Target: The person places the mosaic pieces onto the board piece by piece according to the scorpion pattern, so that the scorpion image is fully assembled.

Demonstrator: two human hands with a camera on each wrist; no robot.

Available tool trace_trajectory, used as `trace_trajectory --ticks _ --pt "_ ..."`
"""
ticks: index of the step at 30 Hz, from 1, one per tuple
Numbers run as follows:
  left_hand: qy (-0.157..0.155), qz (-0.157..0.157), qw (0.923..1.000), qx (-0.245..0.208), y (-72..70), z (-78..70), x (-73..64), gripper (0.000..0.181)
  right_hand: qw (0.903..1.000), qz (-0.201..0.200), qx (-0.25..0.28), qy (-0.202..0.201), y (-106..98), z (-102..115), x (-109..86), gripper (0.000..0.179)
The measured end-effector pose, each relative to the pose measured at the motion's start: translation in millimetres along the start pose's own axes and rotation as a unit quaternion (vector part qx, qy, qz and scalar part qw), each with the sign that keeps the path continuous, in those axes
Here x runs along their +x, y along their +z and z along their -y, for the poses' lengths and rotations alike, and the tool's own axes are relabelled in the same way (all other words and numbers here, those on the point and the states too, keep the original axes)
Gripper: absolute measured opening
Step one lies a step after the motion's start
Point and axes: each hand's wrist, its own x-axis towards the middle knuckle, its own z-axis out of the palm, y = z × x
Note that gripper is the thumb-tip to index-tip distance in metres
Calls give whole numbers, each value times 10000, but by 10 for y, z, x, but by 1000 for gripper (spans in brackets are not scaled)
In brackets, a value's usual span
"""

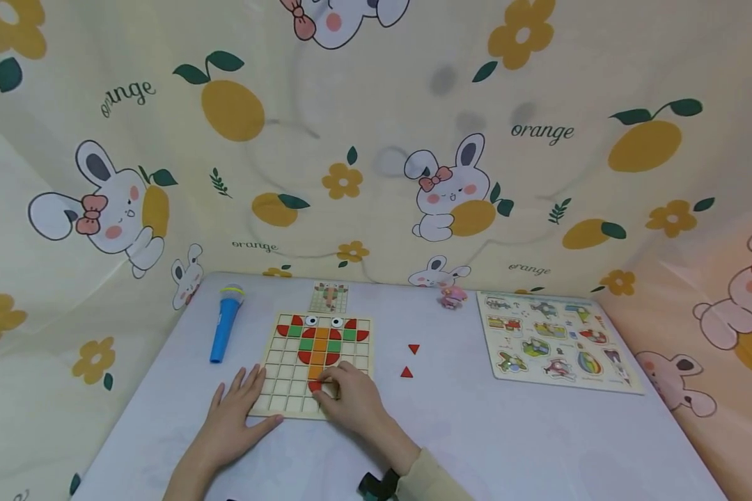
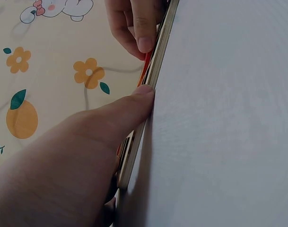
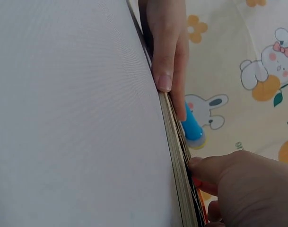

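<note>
A square wooden grid board [image 1: 282,383] lies on the table, partly filled with red, green and orange pieces and two round eye pieces. My left hand [image 1: 235,417] rests flat at its lower left corner, fingers spread, and the thumb [image 2: 144,90] presses the front edge. Over the lower middle of the grid, my right hand [image 1: 354,396] has its thumb and forefinger at a red curved-edge piece [image 1: 315,386] just below the orange column. The fingers hide part of this piece. In the right wrist view the thumb [image 3: 196,163] is close over the board's edge.
Two red triangles [image 1: 413,348] lie right of the board. Behind it is a small pattern card [image 1: 329,297]. A blue toy microphone [image 1: 225,327] lies at left, a pink figurine [image 1: 453,298] at the back, and a picture puzzle board [image 1: 564,344] at right.
</note>
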Motion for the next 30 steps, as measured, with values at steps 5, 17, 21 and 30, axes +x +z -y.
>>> trace_trajectory --ticks 5,17,21,30 --pt "-23 17 10000 -50 -1 -2 -12 107 9999 -64 -139 28 48 5 3 21" --pt "2 -7 10000 -18 1 18 -24 106 9992 -147 38 363 66 87 -14 22" --pt "-28 44 10000 -34 1 9 -22 107 9992 -77 55 401 65 80 -10 18" --pt "-27 49 10000 -38 4 -4 4 107 9991 -160 199 344 59 51 -6 15"
